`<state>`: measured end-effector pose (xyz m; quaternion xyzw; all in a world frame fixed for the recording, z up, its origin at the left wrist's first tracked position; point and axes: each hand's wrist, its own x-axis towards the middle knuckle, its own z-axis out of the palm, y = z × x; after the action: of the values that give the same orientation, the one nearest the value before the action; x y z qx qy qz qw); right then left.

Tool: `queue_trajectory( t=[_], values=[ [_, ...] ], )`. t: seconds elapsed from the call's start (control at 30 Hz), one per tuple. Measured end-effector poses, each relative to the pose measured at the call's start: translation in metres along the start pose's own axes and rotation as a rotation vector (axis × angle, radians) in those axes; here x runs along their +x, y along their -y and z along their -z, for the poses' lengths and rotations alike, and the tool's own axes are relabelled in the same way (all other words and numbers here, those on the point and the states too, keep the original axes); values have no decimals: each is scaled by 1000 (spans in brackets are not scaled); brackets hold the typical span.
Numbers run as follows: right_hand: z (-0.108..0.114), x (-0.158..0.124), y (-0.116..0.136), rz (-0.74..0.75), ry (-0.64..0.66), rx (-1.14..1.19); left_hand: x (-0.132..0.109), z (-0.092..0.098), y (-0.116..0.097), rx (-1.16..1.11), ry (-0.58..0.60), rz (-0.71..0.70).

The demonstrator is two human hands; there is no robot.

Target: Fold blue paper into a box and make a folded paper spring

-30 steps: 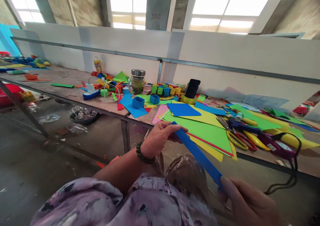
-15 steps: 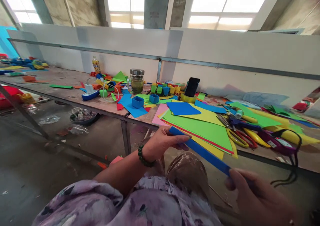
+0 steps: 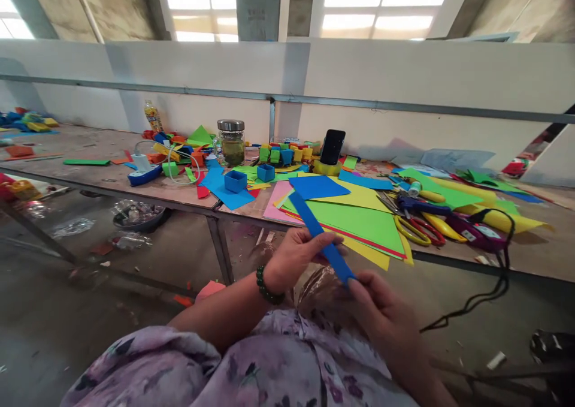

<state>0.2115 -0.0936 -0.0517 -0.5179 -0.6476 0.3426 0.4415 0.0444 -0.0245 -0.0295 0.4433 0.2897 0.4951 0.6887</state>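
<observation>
Both of my hands hold a long blue strip (image 3: 320, 236) of foam or paper in front of the table edge. My left hand (image 3: 296, 256), with a dark bead bracelet on its wrist, pinches the strip near its middle. My right hand (image 3: 381, 314) pinches the strip's lower end between thumb and fingers. The strip's free upper end points up toward a stack of green, yellow and red sheets (image 3: 359, 224) on the table (image 3: 157, 188). My lap, in a purple flowered garment, lies below the hands.
Scissors with yellow and red handles (image 3: 415, 227), a purple tool with a black cord (image 3: 476, 236), a glass jar (image 3: 232, 143), a black phone on a tape roll (image 3: 332, 149), small coloured boxes (image 3: 236, 181) and scraps crowd the table. A bowl and litter lie on the floor underneath.
My right hand has slid up the strip toward the left hand, and the strip now stands steeper with its upper end sticking out above my left hand. The view has shifted right.
</observation>
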Motion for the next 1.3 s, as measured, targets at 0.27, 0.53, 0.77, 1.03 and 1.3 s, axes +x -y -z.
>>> queue_trajectory(
  t=[0.27, 0.53, 0.77, 1.03, 1.3],
  values=[
    [8, 12, -3, 69, -26, -97, 2, 3, -3, 166, 101, 85],
    [20, 66, 10, 40, -279, 214, -7, -6, 19, 283, 345, 214],
    [23, 69, 0, 37, -226, 308, -8, -3, 15, 163, 305, 208],
    [12, 63, 5, -47, -297, 269, -12, 4, 5, 166, 346, 260],
    [15, 66, -3, -37, -247, 240, -12, 13, 7, 118, 352, 274]
  ],
)
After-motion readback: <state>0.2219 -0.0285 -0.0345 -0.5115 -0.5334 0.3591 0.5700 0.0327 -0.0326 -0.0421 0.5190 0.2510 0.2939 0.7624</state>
